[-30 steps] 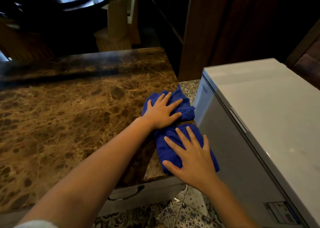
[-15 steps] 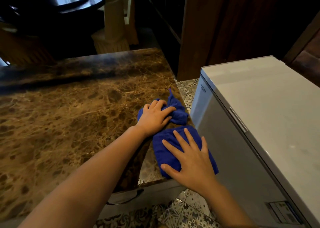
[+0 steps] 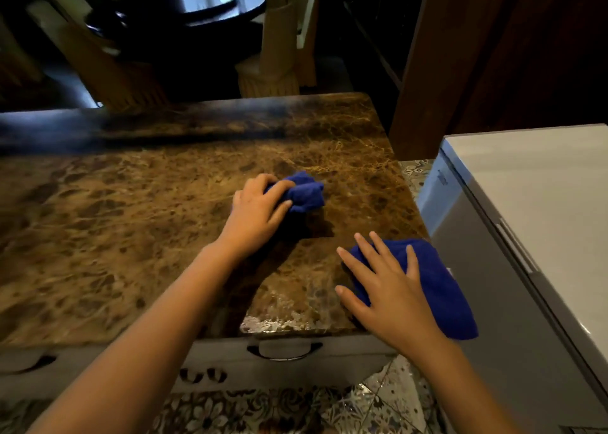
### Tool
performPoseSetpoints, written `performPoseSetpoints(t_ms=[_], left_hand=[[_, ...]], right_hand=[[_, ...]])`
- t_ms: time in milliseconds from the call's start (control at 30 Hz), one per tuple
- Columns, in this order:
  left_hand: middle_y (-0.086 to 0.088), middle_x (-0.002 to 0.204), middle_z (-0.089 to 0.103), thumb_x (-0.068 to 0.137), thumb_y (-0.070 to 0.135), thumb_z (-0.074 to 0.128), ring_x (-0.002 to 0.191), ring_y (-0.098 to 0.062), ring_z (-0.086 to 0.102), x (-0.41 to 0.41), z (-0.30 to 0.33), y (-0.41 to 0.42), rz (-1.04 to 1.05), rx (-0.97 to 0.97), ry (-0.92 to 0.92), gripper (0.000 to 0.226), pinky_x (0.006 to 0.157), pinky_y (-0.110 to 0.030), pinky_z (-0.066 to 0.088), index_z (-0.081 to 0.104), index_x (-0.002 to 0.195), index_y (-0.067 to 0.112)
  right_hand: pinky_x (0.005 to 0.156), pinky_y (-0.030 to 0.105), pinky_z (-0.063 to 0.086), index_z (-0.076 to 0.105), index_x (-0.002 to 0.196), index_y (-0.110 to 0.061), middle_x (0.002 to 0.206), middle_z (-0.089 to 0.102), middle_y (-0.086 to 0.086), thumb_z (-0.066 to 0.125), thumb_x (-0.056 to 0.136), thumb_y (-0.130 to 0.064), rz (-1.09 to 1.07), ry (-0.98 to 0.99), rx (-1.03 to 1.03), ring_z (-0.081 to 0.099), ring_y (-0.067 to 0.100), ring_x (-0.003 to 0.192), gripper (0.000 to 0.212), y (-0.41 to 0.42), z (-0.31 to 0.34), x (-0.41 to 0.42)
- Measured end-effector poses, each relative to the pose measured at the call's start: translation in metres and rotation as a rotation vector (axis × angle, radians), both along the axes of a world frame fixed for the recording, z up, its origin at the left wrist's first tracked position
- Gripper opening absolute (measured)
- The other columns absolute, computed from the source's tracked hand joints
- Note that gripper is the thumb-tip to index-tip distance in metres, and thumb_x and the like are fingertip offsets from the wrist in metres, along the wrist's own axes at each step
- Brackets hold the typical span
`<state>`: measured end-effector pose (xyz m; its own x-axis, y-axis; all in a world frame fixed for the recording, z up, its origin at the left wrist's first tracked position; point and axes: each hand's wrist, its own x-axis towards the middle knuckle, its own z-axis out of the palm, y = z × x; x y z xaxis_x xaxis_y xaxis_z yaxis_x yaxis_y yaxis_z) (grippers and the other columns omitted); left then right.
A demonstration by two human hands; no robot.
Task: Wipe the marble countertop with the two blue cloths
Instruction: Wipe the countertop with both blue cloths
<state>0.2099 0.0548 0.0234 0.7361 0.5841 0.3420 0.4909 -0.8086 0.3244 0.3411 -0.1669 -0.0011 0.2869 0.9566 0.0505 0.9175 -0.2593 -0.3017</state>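
The brown marble countertop (image 3: 131, 223) fills the left and middle of the head view. My left hand (image 3: 256, 213) grips a bunched blue cloth (image 3: 304, 193) in the right half of the top. My right hand (image 3: 388, 288) lies flat, fingers spread, on a second blue cloth (image 3: 441, 285) at the counter's near right corner. That cloth hangs partly over the right edge.
A white chest freezer (image 3: 533, 216) stands close to the counter's right edge. Drawers with dark handles (image 3: 284, 349) run below the front edge above a patterned tile floor (image 3: 269, 407). Beyond the counter are chairs (image 3: 273, 58), a dark round table and a wooden pillar.
My left hand has bunched its cloth and dragged it left, away from the right edge. The two cloths, touching before, now lie apart. My right hand stays pressed on its cloth at the corner.
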Motion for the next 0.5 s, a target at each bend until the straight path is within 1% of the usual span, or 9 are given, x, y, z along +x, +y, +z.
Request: performPoseSetpoints(t_ms=[67, 133, 267, 367, 433, 500], left_hand=[[-0.014, 0.117, 0.051, 0.087, 0.038, 0.042, 0.109, -0.032, 0.046, -0.037, 0.008, 0.009, 0.083, 0.012, -0.009, 0.04, 0.087, -0.044, 0.036, 0.052, 0.122, 0.022], [-0.015, 0.117, 0.051, 0.087, 0.038, 0.041, 0.109, -0.032, 0.045, -0.077, 0.01, 0.02, 0.167, 0.028, 0.001, 0.041, 0.087, -0.046, 0.036, 0.052, 0.122, 0.021], [-0.019, 0.116, 0.051, 0.091, 0.027, 0.05, 0.108, -0.036, 0.045, -0.149, -0.004, 0.041, 0.364, 0.014, 0.054, 0.033, 0.087, -0.048, 0.035, 0.052, 0.123, 0.017], [-0.02, 0.118, 0.051, 0.091, 0.024, 0.052, 0.11, -0.038, 0.044, -0.179, -0.022, 0.049, 0.488, -0.05, 0.101, 0.032, 0.089, -0.051, 0.035, 0.054, 0.122, 0.016], [-0.017, 0.125, 0.048, 0.091, 0.028, 0.05, 0.118, -0.033, 0.04, -0.184, -0.036, 0.051, 0.523, -0.087, 0.158, 0.034, 0.094, -0.051, 0.03, 0.053, 0.124, 0.023], [-0.011, 0.137, 0.042, 0.092, 0.035, 0.046, 0.129, -0.027, 0.033, -0.181, -0.045, 0.054, 0.52, -0.085, 0.234, 0.038, 0.101, -0.052, 0.021, 0.047, 0.13, 0.035]], right_hand=[[0.108, 0.053, -0.015, 0.017, 0.141, -0.042, 0.157, 0.004, -0.01, 0.018, 0.085, -0.067, 0.029, 0.006, -0.003, -0.013, 0.009, 0.141, 0.061, 0.013, 0.001, -0.006], [0.11, 0.054, -0.012, 0.016, 0.141, -0.041, 0.157, 0.004, -0.009, 0.015, 0.084, -0.067, 0.039, -0.01, -0.036, -0.012, 0.009, 0.141, 0.063, 0.021, 0.0, -0.008], [0.111, 0.055, -0.006, 0.014, 0.142, -0.041, 0.157, 0.006, -0.008, 0.004, 0.078, -0.069, 0.005, -0.075, -0.105, -0.007, 0.013, 0.142, 0.07, 0.03, -0.005, -0.008], [0.112, 0.056, -0.004, 0.013, 0.142, -0.042, 0.157, 0.005, -0.009, 0.003, 0.079, -0.068, -0.007, -0.105, -0.149, -0.008, 0.013, 0.142, 0.068, 0.032, -0.007, -0.009], [0.112, 0.055, -0.003, 0.012, 0.141, -0.042, 0.157, 0.005, -0.01, 0.0, 0.078, -0.068, -0.011, -0.107, -0.164, -0.008, 0.012, 0.142, 0.07, 0.033, -0.007, -0.009], [0.112, 0.054, -0.003, 0.012, 0.141, -0.043, 0.157, 0.006, -0.01, -0.001, 0.076, -0.068, -0.014, -0.105, -0.171, -0.008, 0.012, 0.142, 0.071, 0.033, -0.006, -0.01]])
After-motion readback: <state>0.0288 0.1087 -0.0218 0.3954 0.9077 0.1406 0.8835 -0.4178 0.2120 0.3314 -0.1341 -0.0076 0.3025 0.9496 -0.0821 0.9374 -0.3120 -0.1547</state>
